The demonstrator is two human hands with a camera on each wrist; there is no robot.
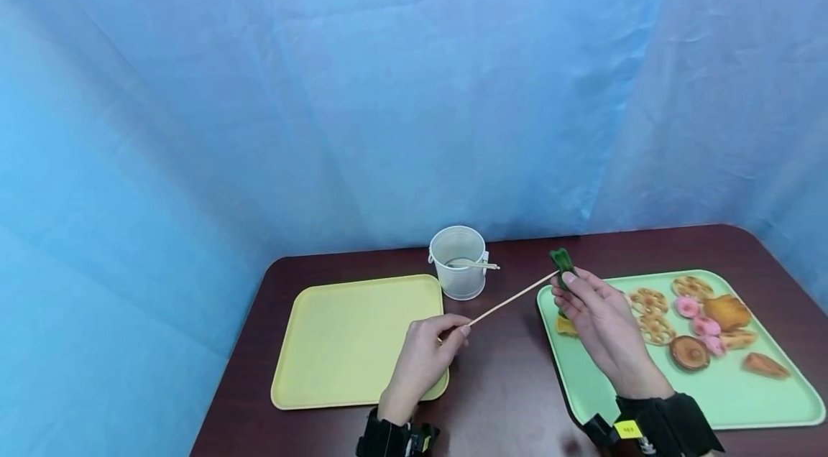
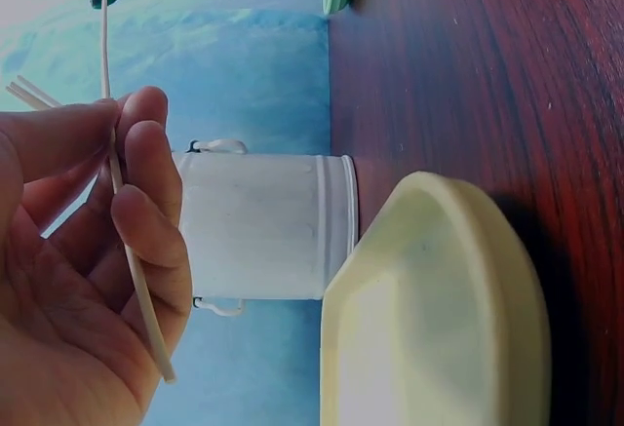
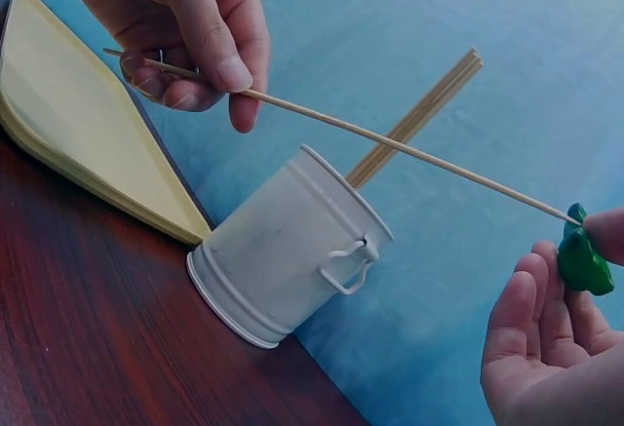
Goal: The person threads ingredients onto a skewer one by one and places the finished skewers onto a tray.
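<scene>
- One big blue curtain [image 1: 414, 98] fills the back, with a dark table [image 1: 504, 363] in front. No writing on either that I can spot.
- Green tray [image 1: 711, 403] is on the right with a bunch of food bits [image 1: 727, 312]; yellow tray [image 1: 349, 342] is on the left.
- White bucket [image 3: 278, 241] stands between them, toward the back, spare sticks [image 3: 419, 119] leaning in it. No brand on the sides shown.
- Right hand [image 1: 608, 331], by the green tray's left edge, is pinching the green piece [image 3: 585, 262] between thumb and fingers.
- Left hand [image 1: 423, 356], near the yellow tray's right edge, has a firm-looking grip on the stick [image 1: 514, 299].
- Stick slants up to the piece, tip right at it. Can't tell if it's gone in.
- Piece is up off the tray. Looks like the skewering step to me; next move calls for holding it steady and pushing straight, or it might slip.
- Yellow tag [image 1: 627, 430] on the right wrist strap [image 1: 679, 425] has dark marks, too small to read.
</scene>
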